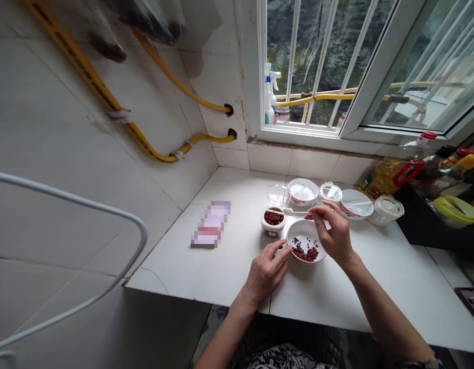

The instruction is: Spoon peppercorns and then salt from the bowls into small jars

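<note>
My right hand (pixel 333 233) is closed on the handle of a small white spoon (pixel 296 211). The spoon's far end dips into a small white jar (pixel 273 229) filled with dark red Sichuan peppercorns (pixel 273 217). The jar's clear lid (pixel 277 195) stands flipped up behind it. A white bowl (pixel 317 233) with a pink rim sits in front of my right hand, with loose peppercorns (pixel 306 251) scattered over its bottom. At the bowl's left rim is my left hand (pixel 268 271), its fingertips gripping the edge.
Behind the jar stand a bowl of white powder (pixel 303 192), a lidded white jar (pixel 331 192), another bowl (pixel 358 206) with a white spoon, and a second jar (pixel 387 211). An oil bottle (pixel 391 171) leans right. A blurred pinkish rectangle (pixel 211 225) lies left on the counter.
</note>
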`<state>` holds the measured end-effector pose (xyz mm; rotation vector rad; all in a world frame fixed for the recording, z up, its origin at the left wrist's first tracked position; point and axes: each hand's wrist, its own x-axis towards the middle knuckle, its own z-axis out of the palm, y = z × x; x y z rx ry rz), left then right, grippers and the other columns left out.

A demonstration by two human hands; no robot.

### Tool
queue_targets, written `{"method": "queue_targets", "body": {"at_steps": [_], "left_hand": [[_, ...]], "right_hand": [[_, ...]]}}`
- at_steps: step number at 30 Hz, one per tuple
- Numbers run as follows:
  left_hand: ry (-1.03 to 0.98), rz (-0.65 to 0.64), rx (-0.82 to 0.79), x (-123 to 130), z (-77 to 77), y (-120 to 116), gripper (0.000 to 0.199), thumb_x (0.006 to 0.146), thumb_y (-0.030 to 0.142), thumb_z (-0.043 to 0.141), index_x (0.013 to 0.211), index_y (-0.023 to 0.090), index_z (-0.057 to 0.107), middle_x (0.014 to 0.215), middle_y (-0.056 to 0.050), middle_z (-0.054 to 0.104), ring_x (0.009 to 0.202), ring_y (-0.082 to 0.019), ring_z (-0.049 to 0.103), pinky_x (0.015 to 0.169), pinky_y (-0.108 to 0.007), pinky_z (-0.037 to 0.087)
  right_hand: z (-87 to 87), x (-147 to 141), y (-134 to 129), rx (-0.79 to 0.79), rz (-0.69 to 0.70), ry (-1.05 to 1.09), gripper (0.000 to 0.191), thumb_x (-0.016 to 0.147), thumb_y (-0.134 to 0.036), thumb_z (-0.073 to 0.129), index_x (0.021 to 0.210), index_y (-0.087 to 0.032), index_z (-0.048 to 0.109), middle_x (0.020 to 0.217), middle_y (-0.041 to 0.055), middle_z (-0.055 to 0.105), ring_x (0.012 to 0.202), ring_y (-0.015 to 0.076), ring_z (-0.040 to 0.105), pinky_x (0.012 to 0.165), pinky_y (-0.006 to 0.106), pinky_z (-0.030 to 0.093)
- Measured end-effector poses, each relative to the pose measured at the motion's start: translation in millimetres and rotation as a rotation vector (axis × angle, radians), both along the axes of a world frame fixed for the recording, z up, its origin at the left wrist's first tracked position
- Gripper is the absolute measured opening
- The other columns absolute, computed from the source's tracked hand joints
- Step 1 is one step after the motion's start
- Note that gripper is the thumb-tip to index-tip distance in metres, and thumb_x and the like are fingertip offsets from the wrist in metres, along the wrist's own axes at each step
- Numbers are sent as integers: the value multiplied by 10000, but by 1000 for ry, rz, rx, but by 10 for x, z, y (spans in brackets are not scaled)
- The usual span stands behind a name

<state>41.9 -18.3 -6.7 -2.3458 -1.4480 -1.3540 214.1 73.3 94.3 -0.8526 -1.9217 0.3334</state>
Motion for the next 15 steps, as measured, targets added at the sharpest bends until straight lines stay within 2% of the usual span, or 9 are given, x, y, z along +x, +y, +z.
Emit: {"method": "queue_targets", "body": {"at_steps": [5, 8, 11, 13, 15], "left_hand": [[9, 5, 20, -7, 5, 3, 329, 962, 163, 508, 1284, 201, 562, 1193, -121, 646, 979, -194, 670, 792, -291, 604], [11, 4, 20, -7, 0, 4, 336, 963, 167, 505, 1292, 206, 562, 1195, -121, 648, 981, -191, 672, 801, -295, 605], [4, 4, 23, -6, -14, 6, 340, 958, 159, 512, 1290, 206, 565, 1194, -120, 649, 970, -188, 674, 806, -294, 604], [3, 9, 21, -6, -24, 8, 350, 954, 154, 515, 1295, 212, 566, 1191, -116, 649, 978, -187, 674, 813, -292, 602], [6, 9, 18, -8, -29, 9, 362, 952, 156, 517, 1305, 221, 564, 1190, -113, 649, 990, -187, 674, 822, -290, 601]], "right_hand": [[-72, 272, 32, -333, -46, 79, 129, 906, -301, 546, 869, -225, 644, 703, 33, 737, 724, 220, 686, 815, 391, 511], [-138, 367, 41, -348, -25, -83, 126, 858, -254, 552, 786, -237, 653, 636, 24, 714, 799, 243, 673, 866, 414, 484], [-193, 354, 15, -366, 84, -243, 165, 828, -200, 533, 710, -245, 639, 579, -5, 689, 694, 214, 632, 957, 454, 432], [-222, 312, -12, -419, 141, -247, 186, 834, -203, 513, 694, -241, 629, 565, -13, 677, 631, 191, 607, 928, 432, 448], [-242, 280, -31, -504, 141, -171, 187, 835, -228, 508, 689, -233, 624, 562, -5, 674, 630, 190, 620, 822, 380, 490]]}}
